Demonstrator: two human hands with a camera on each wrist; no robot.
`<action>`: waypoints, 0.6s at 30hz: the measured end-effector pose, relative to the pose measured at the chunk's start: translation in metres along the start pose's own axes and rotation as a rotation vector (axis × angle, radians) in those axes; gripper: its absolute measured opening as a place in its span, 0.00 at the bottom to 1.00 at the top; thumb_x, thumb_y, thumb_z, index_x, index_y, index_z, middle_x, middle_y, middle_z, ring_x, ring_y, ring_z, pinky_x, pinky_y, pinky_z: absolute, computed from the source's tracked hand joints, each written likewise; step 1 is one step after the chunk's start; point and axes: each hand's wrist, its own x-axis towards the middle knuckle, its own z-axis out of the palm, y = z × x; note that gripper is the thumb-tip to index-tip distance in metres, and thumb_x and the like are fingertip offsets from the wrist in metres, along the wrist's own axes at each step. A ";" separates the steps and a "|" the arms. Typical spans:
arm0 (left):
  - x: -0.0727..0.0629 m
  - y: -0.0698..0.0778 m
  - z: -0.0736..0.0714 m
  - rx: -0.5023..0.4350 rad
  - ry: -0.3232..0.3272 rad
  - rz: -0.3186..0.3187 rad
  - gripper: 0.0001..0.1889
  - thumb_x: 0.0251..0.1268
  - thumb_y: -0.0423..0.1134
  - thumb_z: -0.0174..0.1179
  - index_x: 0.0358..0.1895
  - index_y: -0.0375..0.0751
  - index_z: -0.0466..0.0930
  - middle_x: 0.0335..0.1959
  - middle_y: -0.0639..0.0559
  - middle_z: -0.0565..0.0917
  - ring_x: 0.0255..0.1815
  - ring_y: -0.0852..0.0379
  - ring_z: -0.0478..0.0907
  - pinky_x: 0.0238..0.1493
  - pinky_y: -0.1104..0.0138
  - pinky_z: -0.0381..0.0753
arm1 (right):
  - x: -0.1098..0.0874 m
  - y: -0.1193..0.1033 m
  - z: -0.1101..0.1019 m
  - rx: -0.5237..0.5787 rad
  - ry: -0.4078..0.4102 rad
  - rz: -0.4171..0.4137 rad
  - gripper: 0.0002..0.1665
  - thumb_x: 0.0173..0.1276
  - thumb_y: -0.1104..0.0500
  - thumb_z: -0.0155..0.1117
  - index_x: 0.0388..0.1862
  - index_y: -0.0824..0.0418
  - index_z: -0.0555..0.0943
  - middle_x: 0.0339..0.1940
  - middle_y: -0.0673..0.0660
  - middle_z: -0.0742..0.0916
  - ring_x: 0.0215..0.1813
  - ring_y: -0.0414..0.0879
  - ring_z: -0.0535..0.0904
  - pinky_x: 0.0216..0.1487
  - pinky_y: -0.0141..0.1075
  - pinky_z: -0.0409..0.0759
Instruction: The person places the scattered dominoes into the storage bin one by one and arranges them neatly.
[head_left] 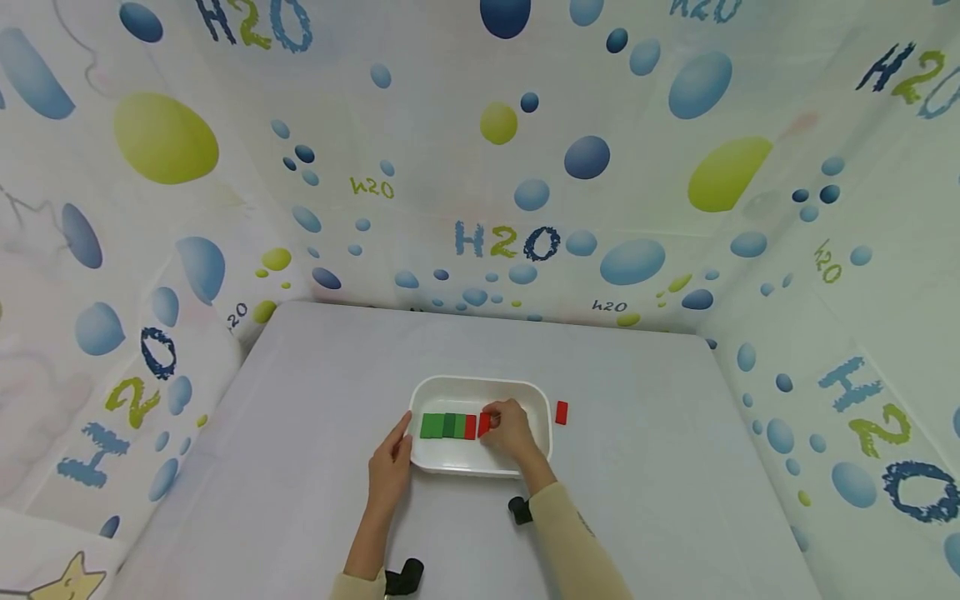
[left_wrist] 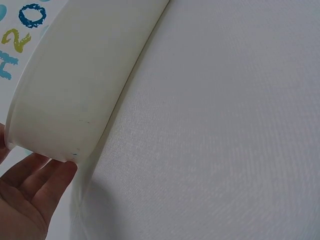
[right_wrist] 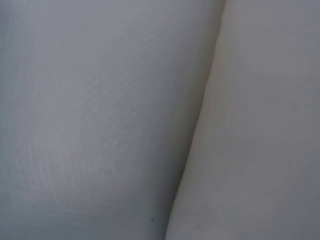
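A white tray [head_left: 480, 462] lies on the table in the head view. Its left end is gripped by my left hand [head_left: 390, 467], thumb at the rim and fingers against the outer wall, as the left wrist view also shows with the hand [left_wrist: 32, 192] and the tray's side [left_wrist: 85, 75]. Inside the tray my right hand [head_left: 512, 429] pinches a small red tile [head_left: 484, 423], partly hidden by the fingers. Just left of it, a row of green tiles [head_left: 442, 426] ends in another red tile [head_left: 470, 427]. The right wrist view shows no hand.
One more red tile [head_left: 562, 412] lies on the table beyond the tray's right end. White cloth [head_left: 637, 467] covers the table. Patterned curtains [head_left: 517, 192] stand at the back and both sides. Black wrist-worn pieces [head_left: 405, 577] show below the hands.
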 end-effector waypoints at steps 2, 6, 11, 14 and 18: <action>0.000 0.000 0.000 0.003 0.001 0.000 0.23 0.76 0.37 0.49 0.71 0.50 0.69 0.71 0.42 0.70 0.72 0.42 0.66 0.69 0.47 0.68 | 0.000 -0.001 0.000 -0.016 -0.005 -0.007 0.25 0.48 0.72 0.75 0.47 0.65 0.84 0.33 0.55 0.77 0.37 0.46 0.71 0.38 0.34 0.76; 0.000 -0.001 0.000 0.006 -0.003 -0.002 0.23 0.76 0.37 0.48 0.71 0.50 0.69 0.71 0.43 0.69 0.73 0.42 0.65 0.70 0.47 0.67 | -0.001 -0.002 0.001 -0.036 -0.015 -0.010 0.24 0.48 0.71 0.76 0.48 0.64 0.84 0.32 0.55 0.76 0.37 0.46 0.70 0.37 0.34 0.74; 0.000 -0.002 0.000 0.007 -0.004 -0.006 0.23 0.76 0.37 0.48 0.71 0.50 0.69 0.71 0.43 0.69 0.73 0.42 0.65 0.70 0.47 0.68 | -0.002 -0.002 0.002 -0.048 -0.020 -0.013 0.24 0.48 0.71 0.76 0.47 0.62 0.84 0.31 0.54 0.76 0.36 0.45 0.70 0.35 0.34 0.72; 0.000 -0.001 0.001 0.008 -0.001 -0.006 0.22 0.76 0.37 0.48 0.71 0.50 0.69 0.71 0.43 0.69 0.72 0.42 0.66 0.69 0.47 0.68 | -0.002 -0.003 0.002 -0.053 -0.026 -0.016 0.24 0.48 0.70 0.76 0.47 0.62 0.84 0.30 0.54 0.76 0.36 0.45 0.70 0.35 0.33 0.71; 0.000 -0.001 0.001 0.012 -0.001 -0.007 0.22 0.76 0.38 0.48 0.71 0.50 0.69 0.72 0.43 0.69 0.73 0.42 0.65 0.70 0.47 0.67 | -0.003 -0.004 0.001 -0.055 -0.027 -0.023 0.24 0.48 0.70 0.77 0.47 0.62 0.84 0.30 0.54 0.75 0.36 0.45 0.69 0.35 0.33 0.71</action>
